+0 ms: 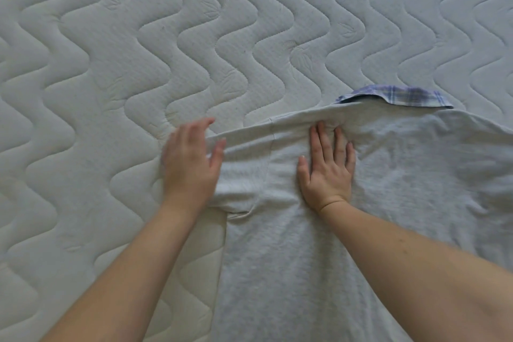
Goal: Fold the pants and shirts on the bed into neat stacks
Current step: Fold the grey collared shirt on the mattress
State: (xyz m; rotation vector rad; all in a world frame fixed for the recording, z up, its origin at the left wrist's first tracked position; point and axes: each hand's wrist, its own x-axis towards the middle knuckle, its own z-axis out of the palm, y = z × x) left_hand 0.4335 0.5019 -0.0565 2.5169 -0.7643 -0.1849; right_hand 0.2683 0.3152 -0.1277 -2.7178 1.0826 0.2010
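The folding looks barely begun. A light grey shirt (347, 216) lies spread on the bed (111, 50), its body running down toward the person and off the bottom and right edges of the view, with one short sleeve sticking out on the left side. No fold is made in it that I can see; it seems to be at the flattening stage, with creases showing across the right part. Under its far edge a piece of blue checked cloth (399, 94) peeks out, touching the grey fabric; it looks like another garment waiting, though too little shows to say which kind. No finished stack is in sight, so by my reckoning nearly everything is left to do.

The right hand (327, 166) lies palm down on the shirt near the shoulder seam, fingers spread and flat, pressing the fabric to the mattress and gripping nothing. The left hand (191, 164) is over the sleeve end at the shirt's left edge, blurred, fingers loosely open and slightly curved; I cannot tell whether it touches the cloth or hovers just above. Both forearms reach in from the bottom of the view, bare.
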